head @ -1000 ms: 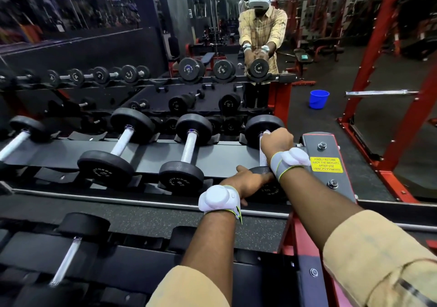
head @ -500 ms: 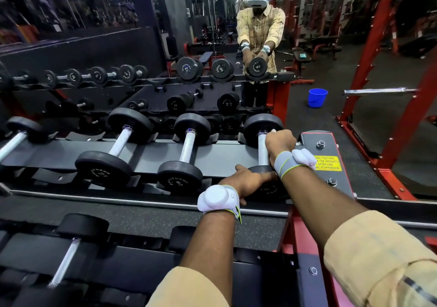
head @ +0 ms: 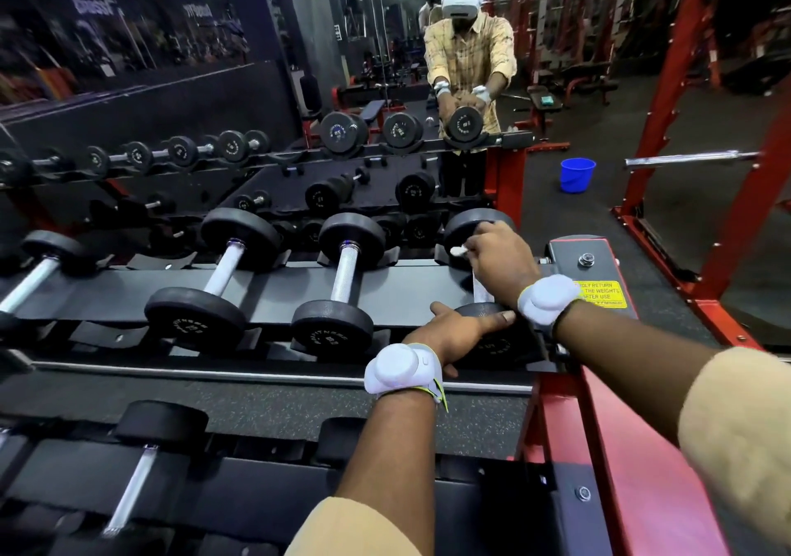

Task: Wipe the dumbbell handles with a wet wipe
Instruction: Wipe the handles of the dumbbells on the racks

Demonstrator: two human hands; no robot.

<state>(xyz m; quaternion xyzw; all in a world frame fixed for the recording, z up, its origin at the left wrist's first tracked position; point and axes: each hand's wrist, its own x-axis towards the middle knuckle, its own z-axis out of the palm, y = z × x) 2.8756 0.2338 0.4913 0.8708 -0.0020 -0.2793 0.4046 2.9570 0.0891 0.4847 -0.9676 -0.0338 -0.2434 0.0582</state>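
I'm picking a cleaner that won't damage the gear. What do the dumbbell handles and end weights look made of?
Handles: bare metal, probably chromed steel; silvery, glinting, with a fine knurled texture. End weights: matte black, likely a rubber or urethane coating; dull surface with faint lettering, though painted iron cannot be ruled out.

This is a weights gym: a long tiered rack (head: 274, 281) runs across the lower and middle frame, loaded with black round-headed dumbbells (head: 194, 322) on chrome handles. A wall mirror (head: 368, 41) behind it in the upper half doubles the rows. Along the right edge stands a red steel lifting frame (head: 667, 97) with a barbell (head: 689, 159) resting across it, padded benches (head: 573, 82) sit further back at upper right, and a yellow sticker (head: 601, 294) on the rack's end plate asks users to return the weights after use.
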